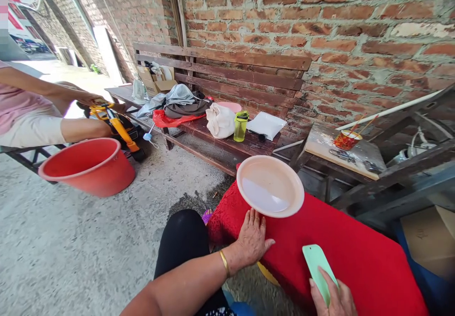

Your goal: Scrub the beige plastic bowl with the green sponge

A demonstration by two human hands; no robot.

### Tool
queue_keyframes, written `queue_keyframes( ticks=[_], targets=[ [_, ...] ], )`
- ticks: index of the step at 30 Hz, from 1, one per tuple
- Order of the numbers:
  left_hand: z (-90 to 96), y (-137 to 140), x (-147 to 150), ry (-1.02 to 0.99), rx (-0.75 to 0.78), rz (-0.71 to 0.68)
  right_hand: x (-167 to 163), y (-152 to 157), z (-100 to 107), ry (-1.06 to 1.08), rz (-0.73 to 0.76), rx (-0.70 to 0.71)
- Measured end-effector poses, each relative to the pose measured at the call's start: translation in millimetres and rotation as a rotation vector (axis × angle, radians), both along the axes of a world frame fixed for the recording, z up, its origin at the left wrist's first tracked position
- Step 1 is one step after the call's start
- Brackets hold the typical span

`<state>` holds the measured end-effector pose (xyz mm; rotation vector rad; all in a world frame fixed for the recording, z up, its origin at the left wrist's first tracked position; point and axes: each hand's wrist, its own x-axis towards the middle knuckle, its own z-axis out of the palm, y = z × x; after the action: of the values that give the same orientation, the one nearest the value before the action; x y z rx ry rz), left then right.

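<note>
My left hand [253, 240] lies flat on a red cloth [355, 240], fingers stretched toward the near rim of a basin. A gold bangle [224, 264] circles that wrist. The round, pale pink basin [240, 183] holds shallow clear water and sits on the cloth's far end. At the lower right, my right hand [336, 297] grips a light green, flat, rounded plastic piece [316, 261] with a small hole in its end. It resembles a scrubbing brush's back; its underside is hidden against the cloth.
A wooden bench [245, 71] carries a white bag [219, 121], a green bottle [241, 127] and clothes. At right, a small table [316, 143] bears a red tub [346, 139]. A red bucket [106, 173] stands at left, near a seated person [31, 107] holding a yellow-and-black machine [119, 128].
</note>
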<state>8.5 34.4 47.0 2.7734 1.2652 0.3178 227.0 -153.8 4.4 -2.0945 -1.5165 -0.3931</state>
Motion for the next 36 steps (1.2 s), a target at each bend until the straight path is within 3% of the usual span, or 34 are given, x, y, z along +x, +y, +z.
queue_keyframes(
  ticks=[9,17,24,27,31,34,36],
  targets=[
    [-7.0,1,6,0.046,0.017,-0.013,-5,5,14,-0.197,0.051,0.080],
    [-2.6,2,6,0.074,0.004,-0.067,-6,5,12,-0.182,0.037,0.093],
    [2.8,-1,6,0.026,-0.041,-0.137,-5,1,11,-0.040,-0.010,-0.008],
    [7.6,-8,3,-0.026,-0.066,-0.286,-4,1,10,-0.035,-0.003,-0.007],
    [17.1,-21,0,-0.095,-0.115,-0.634,0,1,7,0.064,-0.014,-0.034],
    [27.0,-29,0,-0.128,-0.222,-0.852,9,-1,5,0.175,-0.003,-0.066],
    [34.0,-31,0,-0.148,-0.346,-0.921,15,-3,8,0.232,0.016,-0.082]
  ],
)
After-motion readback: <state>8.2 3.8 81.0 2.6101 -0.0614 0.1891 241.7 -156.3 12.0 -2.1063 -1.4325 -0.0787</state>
